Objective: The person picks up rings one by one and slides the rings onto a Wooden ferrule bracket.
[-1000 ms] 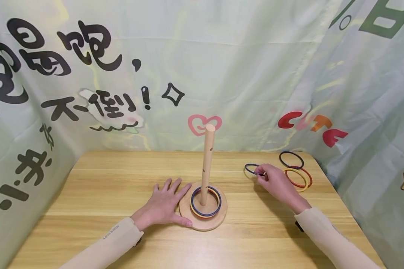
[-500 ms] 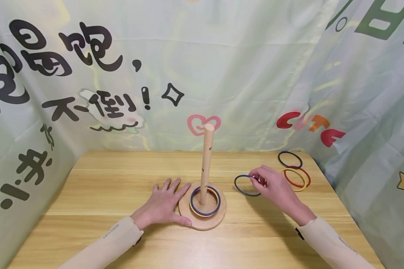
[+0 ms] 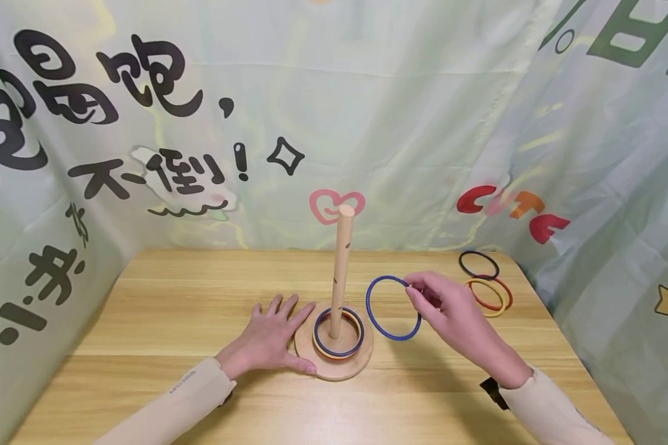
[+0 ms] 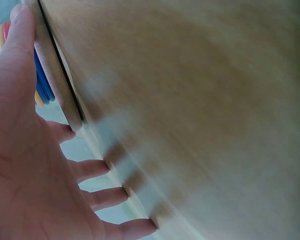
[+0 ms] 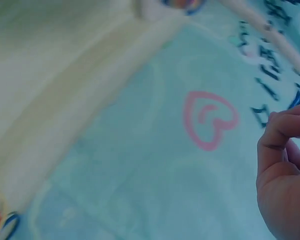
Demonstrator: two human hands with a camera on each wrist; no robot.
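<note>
Blue ring [image 3: 396,338] pinched to the right of an upright wooden peg [image 3: 342,266]

My right hand [image 3: 459,318] pinches the ring's right-hand edge between thumb and fingers; the hoop extends to the left of my fingertips and appears lifted off the table [image 3: 200,278]. Its plane is tilted, its face toward the head camera, whereas the peg's long axis is vertical. The peg lies near, on the ring's left; its tip shows higher than the hoop, so I judge that the shaft would block a level path leftward. Around its foot, on the round base [image 3: 362,361], lies a stack of rings [image 3: 339,355], blue uppermost. My left hand [image 3: 269,340], nearer the peg, lies with fingers spread, thumb against the base's near-left rim. Beyond my right hand, well apart from the peg, lie a dark ring [image 3: 498,269], a red ring [image 3: 511,296] and a yellow ring [image 3: 487,316], partly overlapping.
</note>
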